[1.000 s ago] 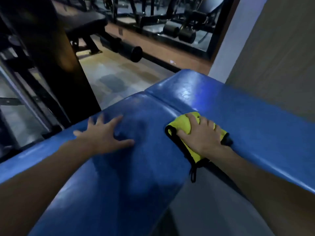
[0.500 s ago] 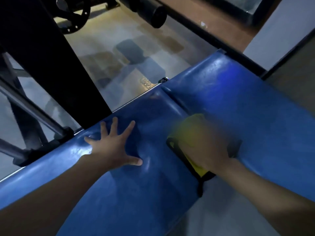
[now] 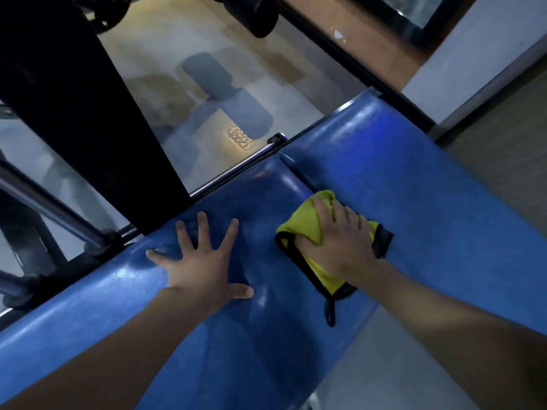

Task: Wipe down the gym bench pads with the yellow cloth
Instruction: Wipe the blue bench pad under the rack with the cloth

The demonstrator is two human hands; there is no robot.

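While the left hand [image 3: 204,261] is spread on the near pad [image 3: 225,350], the yellow cloth [image 3: 302,229] is bunched at the seam [image 3: 296,173] under the right hand [image 3: 340,244], grip curled round it — the far pad [image 3: 429,202] stretches rightward.

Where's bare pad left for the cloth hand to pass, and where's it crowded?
Free: upper pad beyond the seam, between yellow cloth and wall; lower pad nearer the camera than left hand. Crowded: beside the seam, under right hand and cloth.
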